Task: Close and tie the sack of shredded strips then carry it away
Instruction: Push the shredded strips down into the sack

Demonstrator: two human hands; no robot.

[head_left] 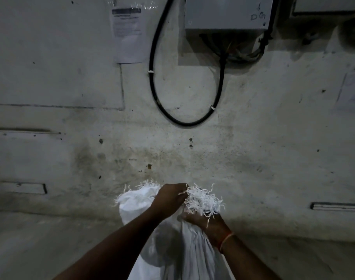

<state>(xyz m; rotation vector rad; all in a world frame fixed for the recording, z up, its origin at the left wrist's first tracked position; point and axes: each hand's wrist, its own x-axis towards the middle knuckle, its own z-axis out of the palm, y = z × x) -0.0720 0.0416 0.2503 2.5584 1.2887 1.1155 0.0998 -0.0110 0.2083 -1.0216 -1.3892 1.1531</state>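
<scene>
White sack bottom centre of frame. Right hand grips its gathered neck under the frayed shredded strips; left hand clutches the sack mouth beside them.

Sack bottom cut off by lower edge; wall notice print unreadable.
</scene>
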